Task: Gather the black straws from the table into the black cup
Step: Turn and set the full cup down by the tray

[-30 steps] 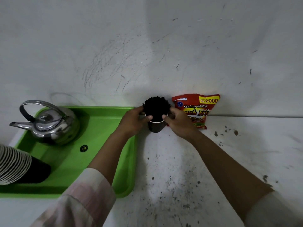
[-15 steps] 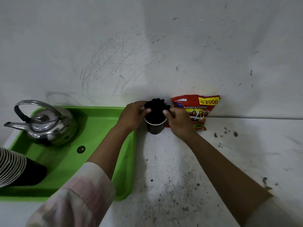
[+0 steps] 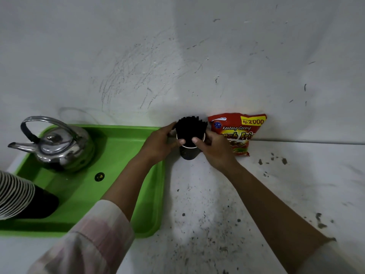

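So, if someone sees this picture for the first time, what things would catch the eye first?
Probably the black cup packed with black straws, standing by the wall in the middle, with the left hand and right hand curled around it. Next, the bright green tray on the left holding a shiny metal kettle, and the red snack bag leaning on the wall just right of the cup.

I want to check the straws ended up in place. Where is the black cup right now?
In the head view the black cup stands on the table's far edge by the wall, between the green tray and the red snack bag.
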